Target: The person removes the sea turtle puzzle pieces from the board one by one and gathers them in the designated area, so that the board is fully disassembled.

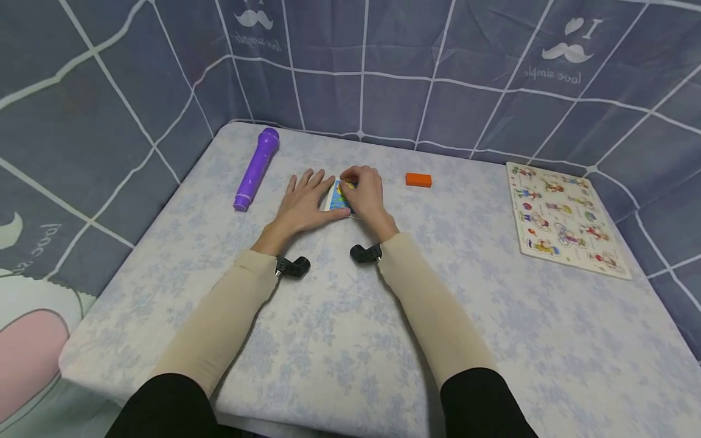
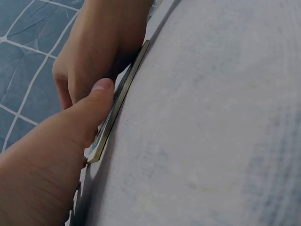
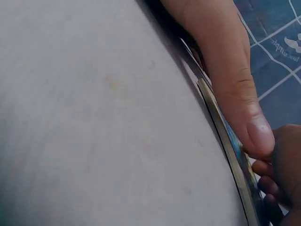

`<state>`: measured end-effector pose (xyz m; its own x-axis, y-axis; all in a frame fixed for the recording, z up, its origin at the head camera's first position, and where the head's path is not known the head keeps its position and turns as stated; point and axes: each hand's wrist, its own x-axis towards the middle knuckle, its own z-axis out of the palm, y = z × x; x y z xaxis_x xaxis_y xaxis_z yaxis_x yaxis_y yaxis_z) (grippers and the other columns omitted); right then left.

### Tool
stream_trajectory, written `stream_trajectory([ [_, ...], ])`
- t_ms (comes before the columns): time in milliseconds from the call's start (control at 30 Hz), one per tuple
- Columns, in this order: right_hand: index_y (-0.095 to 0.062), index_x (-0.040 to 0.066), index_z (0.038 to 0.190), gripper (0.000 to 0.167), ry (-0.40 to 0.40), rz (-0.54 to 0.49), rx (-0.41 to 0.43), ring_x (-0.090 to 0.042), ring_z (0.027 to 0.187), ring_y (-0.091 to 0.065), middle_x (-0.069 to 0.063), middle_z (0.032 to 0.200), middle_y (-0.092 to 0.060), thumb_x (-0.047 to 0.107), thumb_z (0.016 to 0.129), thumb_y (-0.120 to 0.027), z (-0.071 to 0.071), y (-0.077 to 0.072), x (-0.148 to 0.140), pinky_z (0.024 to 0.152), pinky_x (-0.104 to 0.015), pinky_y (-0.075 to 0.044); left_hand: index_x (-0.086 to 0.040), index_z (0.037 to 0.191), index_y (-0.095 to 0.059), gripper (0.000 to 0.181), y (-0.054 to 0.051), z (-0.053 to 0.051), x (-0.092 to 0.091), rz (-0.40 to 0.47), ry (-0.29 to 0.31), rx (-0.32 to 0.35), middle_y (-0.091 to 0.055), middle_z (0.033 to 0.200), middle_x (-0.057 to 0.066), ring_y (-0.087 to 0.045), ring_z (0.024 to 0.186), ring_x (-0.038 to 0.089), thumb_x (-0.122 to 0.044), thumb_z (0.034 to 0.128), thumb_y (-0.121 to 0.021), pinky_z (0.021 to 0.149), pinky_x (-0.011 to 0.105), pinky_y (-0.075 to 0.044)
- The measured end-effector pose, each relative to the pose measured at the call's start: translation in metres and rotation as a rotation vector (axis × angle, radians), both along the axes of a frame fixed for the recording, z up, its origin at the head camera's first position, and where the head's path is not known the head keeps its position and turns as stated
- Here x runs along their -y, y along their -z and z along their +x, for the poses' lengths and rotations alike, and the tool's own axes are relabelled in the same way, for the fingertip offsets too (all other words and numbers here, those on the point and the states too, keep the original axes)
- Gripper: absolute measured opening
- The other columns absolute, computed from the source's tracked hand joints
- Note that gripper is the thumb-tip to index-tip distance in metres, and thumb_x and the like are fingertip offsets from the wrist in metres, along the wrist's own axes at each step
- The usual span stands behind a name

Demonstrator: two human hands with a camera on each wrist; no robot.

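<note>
A small flat board (image 1: 338,199) with a blue and yellow picture lies on the table, partly covered by both hands. Its pale edge looks thin and wood-like in the left wrist view. My left hand (image 1: 308,204) rests at its left side with fingers spread, the thumb (image 2: 100,101) lying along the near edge. Over the board's right part, my right hand (image 1: 366,193) has its fingers bent down. From the right wrist view, the right thumb (image 3: 258,136) touches the picture side; whether the fingertips pinch a small piece is hidden.
A purple microphone-shaped toy (image 1: 257,168) lies left of the hands. An orange block (image 1: 418,180) sits to their right. Farther right lies a wooden puzzle board (image 1: 566,219) with cartoon figures. Tile-patterned curtains (image 1: 400,103) border the table's back and sides.
</note>
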<state>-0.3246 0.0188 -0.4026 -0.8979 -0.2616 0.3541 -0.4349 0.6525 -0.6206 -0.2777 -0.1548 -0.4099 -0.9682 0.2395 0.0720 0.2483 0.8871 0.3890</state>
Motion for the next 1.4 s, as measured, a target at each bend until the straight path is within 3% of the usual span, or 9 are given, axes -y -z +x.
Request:
stream_trajectory([
  [267, -0.078, 0.007, 0.098, 0.017, 0.109, 0.051, 0.010, -0.027, 0.092, -0.056, -0.011, 0.095, -0.068, 0.022, 0.092, -0.078, -0.006, 0.004, 0.008, 0.086, -0.038, -0.047, -0.019, 0.168, -0.029, 0.103, -0.003, 0.001, 0.000, -0.014, -0.003, 0.021, -0.017, 0.177, 0.014, -0.005, 0.165, 0.036, -0.075, 0.0895, -0.064, 0.133, 0.059, 0.004],
  [500, -0.075, 0.010, 0.093, 0.022, 0.170, 0.067, 0.017, -0.025, 0.093, -0.055, -0.006, 0.090, -0.062, 0.032, 0.089, -0.080, -0.007, 0.006, 0.010, 0.085, -0.037, -0.048, -0.019, 0.169, -0.029, 0.105, -0.003, 0.002, -0.002, -0.005, 0.006, 0.031, -0.016, 0.177, 0.013, -0.005, 0.165, 0.036, -0.076, 0.0886, -0.065, 0.133, 0.058, 0.005],
  [1400, -0.074, 0.013, 0.094, 0.029, 0.194, 0.155, 0.009, -0.025, 0.092, -0.058, -0.006, 0.093, -0.063, 0.041, 0.090, -0.077, -0.009, 0.004, 0.013, 0.082, -0.035, -0.050, -0.017, 0.168, -0.029, 0.105, -0.003, 0.001, 0.000, 0.024, 0.005, 0.025, -0.018, 0.176, 0.015, -0.005, 0.165, 0.038, -0.073, 0.0885, -0.067, 0.132, 0.060, 0.004],
])
